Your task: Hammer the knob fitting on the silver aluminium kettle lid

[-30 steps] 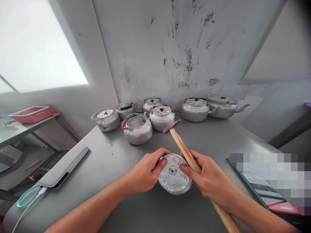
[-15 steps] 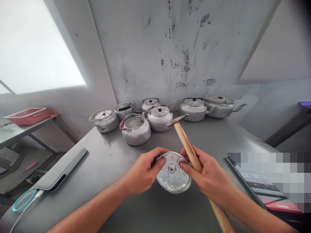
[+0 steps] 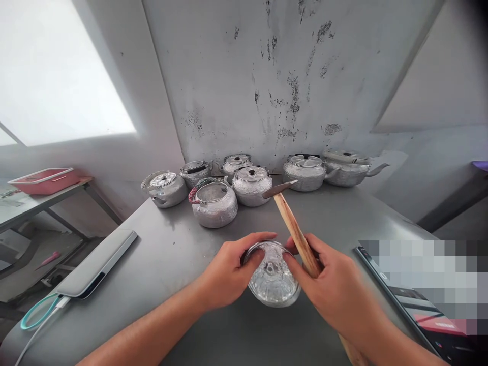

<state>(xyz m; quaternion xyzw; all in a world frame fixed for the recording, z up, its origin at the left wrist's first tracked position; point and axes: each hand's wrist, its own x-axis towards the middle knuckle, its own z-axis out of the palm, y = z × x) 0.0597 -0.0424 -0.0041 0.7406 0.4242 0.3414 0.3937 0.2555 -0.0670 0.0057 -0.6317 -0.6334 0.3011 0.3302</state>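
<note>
One round, embossed silver-metal lid [image 3: 275,287], opposite edges pinched by left hand [image 3: 231,267] and right hand [image 3: 331,274], the latter also clasping a pale-wood-handled hammer [image 3: 293,226] slanting head-outward.

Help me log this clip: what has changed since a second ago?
The hammer has swung slightly, its head going rightward; the left hand reaches further along the far rim of the lid. Nothing was taken or let go: the right hand still grips lid and hammer. The kettles stayed put.
</note>
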